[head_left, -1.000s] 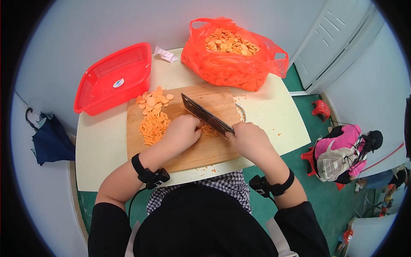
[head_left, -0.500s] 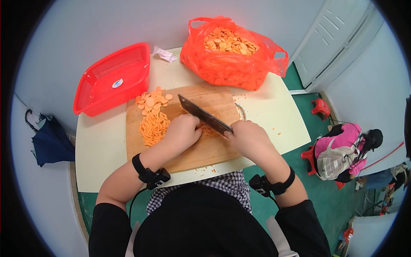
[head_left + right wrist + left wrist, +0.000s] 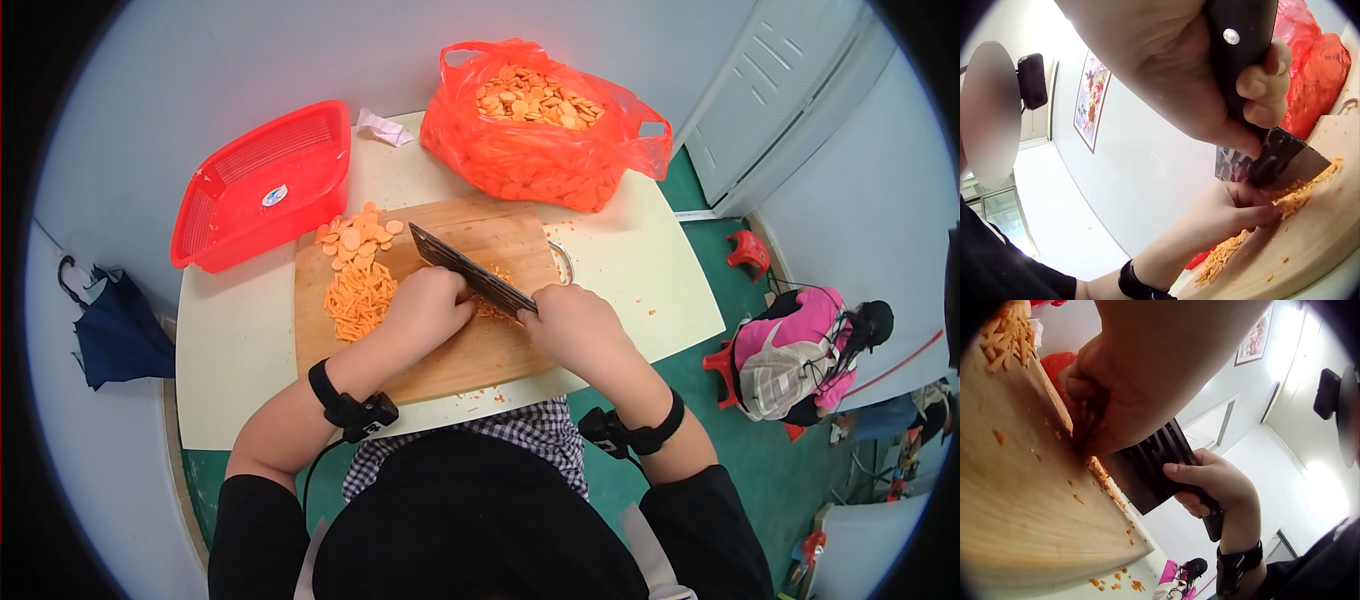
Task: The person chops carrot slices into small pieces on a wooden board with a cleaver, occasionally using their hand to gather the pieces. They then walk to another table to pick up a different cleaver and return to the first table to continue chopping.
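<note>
My right hand grips the black handle of a cleaver, its thumb against the dark blade in the left wrist view. The blade stands on edge, slanting across the wooden cutting board. Right beside it, my left hand curls its fingers down on carrot slices, mostly hidden under the fingertips. Fine orange shreds lie along the blade and by those fingertips in the right wrist view. Left of my left hand, a heap of carrot strips sits below a small pile of round carrot slices.
A red plastic basket stands at the table's back left. Behind the board, a red plastic bag is full of carrot slices. Crumpled paper lies between them. To the right, a person in pink sits low beyond the table.
The cleaver and my right hand have shifted slightly left across the board, and the blade's tilt has changed a little. My left hand stays nearly in place.
</note>
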`<action>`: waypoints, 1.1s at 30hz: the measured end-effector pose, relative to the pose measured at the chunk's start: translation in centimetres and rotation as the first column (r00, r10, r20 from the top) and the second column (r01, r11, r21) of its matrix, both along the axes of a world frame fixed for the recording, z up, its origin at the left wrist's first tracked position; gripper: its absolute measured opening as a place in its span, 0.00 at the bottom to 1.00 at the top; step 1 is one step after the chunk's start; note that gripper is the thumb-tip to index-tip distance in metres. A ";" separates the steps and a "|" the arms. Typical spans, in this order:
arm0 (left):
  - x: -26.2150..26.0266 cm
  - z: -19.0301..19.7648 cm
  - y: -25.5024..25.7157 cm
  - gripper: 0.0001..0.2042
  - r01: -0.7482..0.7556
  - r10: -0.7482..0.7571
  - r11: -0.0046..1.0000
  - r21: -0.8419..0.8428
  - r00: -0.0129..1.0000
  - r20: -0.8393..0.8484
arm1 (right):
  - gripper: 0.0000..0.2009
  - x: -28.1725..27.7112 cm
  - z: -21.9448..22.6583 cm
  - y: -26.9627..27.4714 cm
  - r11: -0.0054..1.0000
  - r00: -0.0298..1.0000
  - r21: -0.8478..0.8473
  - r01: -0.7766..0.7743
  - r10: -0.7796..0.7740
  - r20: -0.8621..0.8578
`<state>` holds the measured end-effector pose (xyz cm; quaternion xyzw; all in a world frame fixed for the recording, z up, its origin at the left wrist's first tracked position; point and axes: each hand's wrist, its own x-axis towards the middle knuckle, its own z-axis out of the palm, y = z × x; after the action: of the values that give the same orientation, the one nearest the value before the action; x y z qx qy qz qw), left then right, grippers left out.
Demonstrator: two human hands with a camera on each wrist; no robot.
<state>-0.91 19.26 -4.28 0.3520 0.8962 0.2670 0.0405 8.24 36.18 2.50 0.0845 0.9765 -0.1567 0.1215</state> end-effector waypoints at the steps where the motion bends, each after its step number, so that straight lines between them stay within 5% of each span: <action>1: 0.1 0.3 -0.1 0.08 -0.007 0.007 1.000 -0.014 1.000 0.027 | 0.15 -0.1 0.1 0.0 1.000 0.999 0.018 -0.017 0.016 0.031; 5: 0.3 1.4 -1.3 0.11 -0.071 0.071 0.997 -0.025 0.997 -0.005 | 0.18 -0.5 -0.4 1.8 0.998 0.999 -0.062 -0.010 0.007 -0.047; 6: 0.1 1.3 -1.7 0.11 -0.074 0.074 0.997 -0.023 0.997 -0.009 | 0.17 -0.6 0.5 2.4 0.973 0.999 -0.224 0.053 -0.053 0.005; 8: -0.4 1.1 -2.4 0.24 -0.037 0.104 0.983 0.180 0.919 -0.381 | 0.17 -0.9 1.0 4.2 0.920 0.993 -0.376 0.112 -0.096 0.061; 9: -0.7 1.6 -2.7 0.34 -0.061 0.076 0.997 0.054 0.934 -0.350 | 0.16 -1.2 0.4 5.6 0.827 0.987 -0.538 0.162 -0.126 0.103; 11: -1.3 1.6 -2.6 0.35 -0.053 0.066 0.998 0.041 0.874 -0.482 | 0.13 -1.4 0.3 6.8 0.619 0.972 -0.750 0.232 -0.170 0.160; 15: -2.5 0.7 -1.8 0.37 -0.054 -0.018 0.995 -0.089 0.752 -0.659 | 0.11 -1.8 -0.4 8.1 0.445 0.969 -0.861 0.247 -0.127 0.212; 18: -1.9 0.8 -1.1 0.37 0.052 -0.099 0.994 -0.093 0.765 -0.636 | 0.10 -2.3 -1.2 8.3 0.376 0.970 -0.894 0.245 -0.098 0.224; 27: -0.9 -0.1 -0.3 0.34 0.208 -0.352 0.936 -0.285 0.597 -0.721 | 0.09 -3.9 -1.8 8.1 0.277 0.972 -0.933 0.231 -0.114 0.207; 31: -0.6 -0.1 -0.5 0.36 0.320 -0.415 0.909 -0.265 0.667 -0.618 | 0.09 -4.2 -2.3 8.1 0.237 0.963 -0.938 0.254 -0.149 0.224; 33: -1.0 0.6 -0.6 0.37 0.361 -0.397 0.917 -0.170 0.781 -0.481 | 0.10 -4.0 -2.4 8.3 0.214 0.960 -0.943 0.256 -0.167 0.223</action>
<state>-1.91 18.67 -3.63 0.5808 0.7942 0.1208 -0.1314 4.21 44.45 0.09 0.1297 0.6483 -0.7329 0.1603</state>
